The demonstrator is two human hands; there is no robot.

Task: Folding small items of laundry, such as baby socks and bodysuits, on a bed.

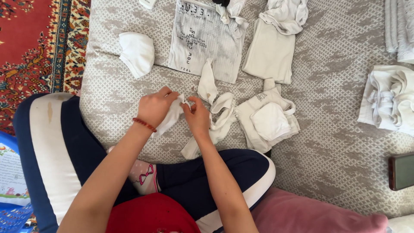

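My left hand (156, 105) and my right hand (197, 115) both pinch the top of a white sock (169, 121) in front of my crossed legs. Its loose end hangs down toward my knee. Just right of my right hand lie other white socks (219, 113), one stretched toward the far side (207, 82). A red bead bracelet (144, 124) circles my left wrist.
On the grey patterned cover (336, 129) lie a folded printed white shirt (205, 39), a folded white pile (269, 54), a small folded white bundle (137, 52), a folded stack (269, 121) and crumpled whites (388, 101). A phone (401, 171) sits right, a pink cushion (310, 213) near, a red rug (39, 47) left.
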